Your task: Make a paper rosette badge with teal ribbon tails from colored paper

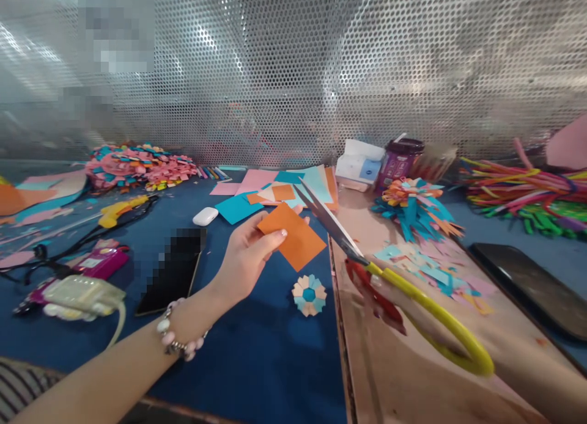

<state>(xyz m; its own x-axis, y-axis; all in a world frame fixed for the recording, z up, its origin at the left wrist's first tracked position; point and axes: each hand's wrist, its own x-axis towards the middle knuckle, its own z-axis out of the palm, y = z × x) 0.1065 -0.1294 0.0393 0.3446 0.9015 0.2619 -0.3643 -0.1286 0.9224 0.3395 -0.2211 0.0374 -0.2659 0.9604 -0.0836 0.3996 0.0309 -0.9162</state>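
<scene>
Gripping yellow-and-red-handled metal scissors (337, 228) in the right hand (428, 323), seemingly through the loops. Pinching a smooth orange paper square (300, 241) in the left hand (243, 259) with thumb above, fingers beneath, near a petalled blue-and-peach paper rosette (316, 303). Facing coloured paper sheets (254, 179), then perforated metal (284, 76).

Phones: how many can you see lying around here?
2. One black phone lies left of the left hand; one dark phone lies far right, beside the paper scraps. Clutter could hide others.

Orange paper square (299, 239), cornerwise, beside red-and-yellow-handled scissors (392, 276), blades (332, 226) slightly apart
</scene>
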